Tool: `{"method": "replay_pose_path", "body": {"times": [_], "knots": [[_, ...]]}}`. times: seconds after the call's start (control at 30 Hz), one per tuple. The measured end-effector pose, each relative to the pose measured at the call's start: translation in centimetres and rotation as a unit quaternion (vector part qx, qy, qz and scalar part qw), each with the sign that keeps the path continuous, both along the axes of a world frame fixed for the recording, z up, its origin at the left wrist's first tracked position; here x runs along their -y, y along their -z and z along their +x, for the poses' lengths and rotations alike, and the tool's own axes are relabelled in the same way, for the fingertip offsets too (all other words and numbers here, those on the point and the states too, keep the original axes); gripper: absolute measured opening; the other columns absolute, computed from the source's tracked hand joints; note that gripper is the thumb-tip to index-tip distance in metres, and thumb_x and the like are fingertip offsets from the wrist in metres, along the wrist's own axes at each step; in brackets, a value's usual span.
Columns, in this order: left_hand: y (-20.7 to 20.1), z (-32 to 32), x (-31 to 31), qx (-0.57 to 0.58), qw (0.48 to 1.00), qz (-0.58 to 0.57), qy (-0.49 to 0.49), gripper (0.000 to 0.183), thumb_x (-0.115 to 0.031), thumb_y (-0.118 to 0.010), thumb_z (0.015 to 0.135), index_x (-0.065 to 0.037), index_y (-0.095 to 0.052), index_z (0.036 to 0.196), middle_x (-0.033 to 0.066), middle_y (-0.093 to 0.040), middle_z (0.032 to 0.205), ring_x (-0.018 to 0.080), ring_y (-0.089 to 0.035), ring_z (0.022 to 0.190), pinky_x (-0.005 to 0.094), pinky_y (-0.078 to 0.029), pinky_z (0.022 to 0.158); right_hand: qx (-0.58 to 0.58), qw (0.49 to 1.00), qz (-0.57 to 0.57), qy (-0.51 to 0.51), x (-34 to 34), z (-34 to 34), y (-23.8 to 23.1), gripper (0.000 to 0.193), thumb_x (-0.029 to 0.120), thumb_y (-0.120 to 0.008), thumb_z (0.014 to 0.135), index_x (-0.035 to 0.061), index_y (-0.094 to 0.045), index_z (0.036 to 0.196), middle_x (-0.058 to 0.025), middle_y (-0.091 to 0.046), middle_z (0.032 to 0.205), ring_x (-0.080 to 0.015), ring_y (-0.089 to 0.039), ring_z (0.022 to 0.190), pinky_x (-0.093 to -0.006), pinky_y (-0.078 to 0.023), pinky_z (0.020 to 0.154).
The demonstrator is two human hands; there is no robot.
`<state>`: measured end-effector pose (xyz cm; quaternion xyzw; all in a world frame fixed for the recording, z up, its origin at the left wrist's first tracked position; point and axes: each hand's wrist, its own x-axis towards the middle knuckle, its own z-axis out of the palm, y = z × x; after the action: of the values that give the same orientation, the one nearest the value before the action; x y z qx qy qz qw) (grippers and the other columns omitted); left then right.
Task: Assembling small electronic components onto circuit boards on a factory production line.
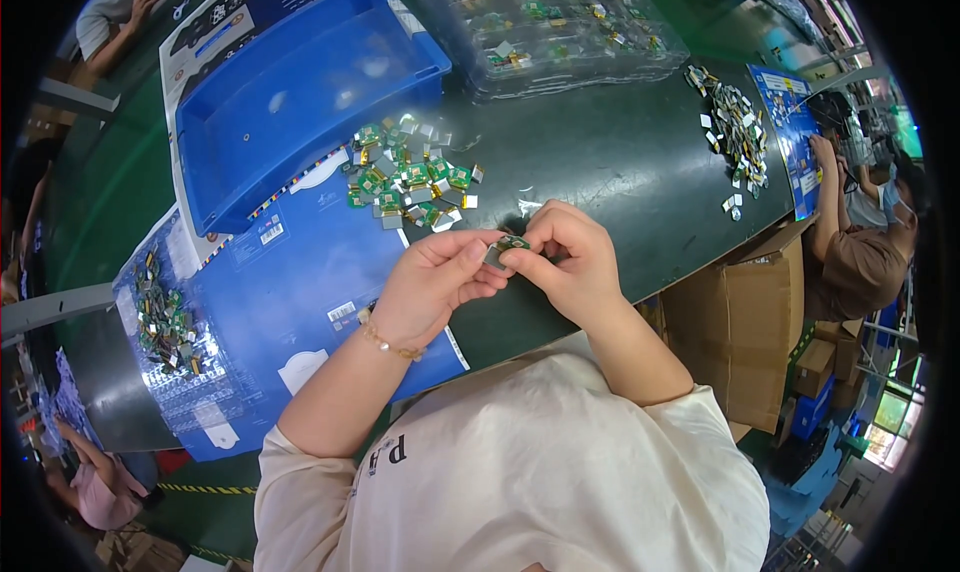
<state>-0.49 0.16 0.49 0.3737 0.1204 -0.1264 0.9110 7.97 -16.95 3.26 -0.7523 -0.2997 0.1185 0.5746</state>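
Between my two hands is a small green circuit board with a silver battery cell [497, 254] attached. My left hand [447, 275] pinches the silver side between thumb and fingers. From the other side, my right hand [568, 260] closes thumb and forefinger on the green board end. Both hands meet above the front part of the dark table, near its edge. Just beyond them lies a loose pile of similar green boards with silver cells [415, 177], partly on a blue printed sheet [330, 262]. A small clear scrap [528, 208] lies on the table beyond my fingers.
A blue plastic bin [300, 102] stands at the back left. Stacked clear trays [560, 32] of parts sit at the back. More parts lie in piles at the right [738, 132] and left [165, 317]. A cardboard box [735, 322] stands right. Other people work around.
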Motion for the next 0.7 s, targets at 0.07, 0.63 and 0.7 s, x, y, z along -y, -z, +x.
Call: {"method": "replay_pose_path", "body": {"times": [0.07, 0.63, 0.7], "knots": [[0.01, 0.01, -0.03, 0.001, 1.0, 0.001, 0.002, 0.025, -0.016, -0.047, 0.097, -0.002, -0.058, 0.115, 0.0096, -0.067, 0.095, 0.0171, -0.066, 0.083, 0.0278, -0.055, 0.074, 0.012, 1.0, 0.001, 0.0, -0.04, 0.0, 0.0, 0.021, 0.007, -0.075, 0.074, 0.0044, -0.055, 0.071, 0.0009, -0.051, 0.073, -0.0042, -0.039, 0.057, -0.0199, -0.03, 0.049], [0.08, -0.02, 0.08, -0.01, 1.0, -0.018, 0.004, 0.027, -0.018, -0.046, 0.098, -0.001, -0.057, 0.116, 0.0086, -0.066, 0.094, 0.0154, -0.065, 0.081, 0.0271, -0.055, 0.074, 0.082, 0.997, -0.002, 0.001, -0.26, 0.12, 0.03, 0.022, 0.007, -0.076, 0.072, 0.0054, -0.054, 0.07, -0.001, -0.052, 0.07, -0.0096, -0.045, 0.059, -0.023, -0.034, 0.051], [0.05, -0.04, 0.0, -0.006, 1.0, -0.02, 0.008, 0.027, -0.018, -0.048, 0.097, -0.002, -0.056, 0.117, 0.0071, -0.066, 0.094, 0.0138, -0.065, 0.083, 0.0264, -0.054, 0.075, 0.083, 0.997, -0.005, 0.001, -0.26, 0.15, 0.08, 0.022, 0.007, -0.076, 0.071, 0.0055, -0.054, 0.07, -0.0013, -0.052, 0.07, -0.0101, -0.045, 0.059, -0.0233, -0.035, 0.051]]}}
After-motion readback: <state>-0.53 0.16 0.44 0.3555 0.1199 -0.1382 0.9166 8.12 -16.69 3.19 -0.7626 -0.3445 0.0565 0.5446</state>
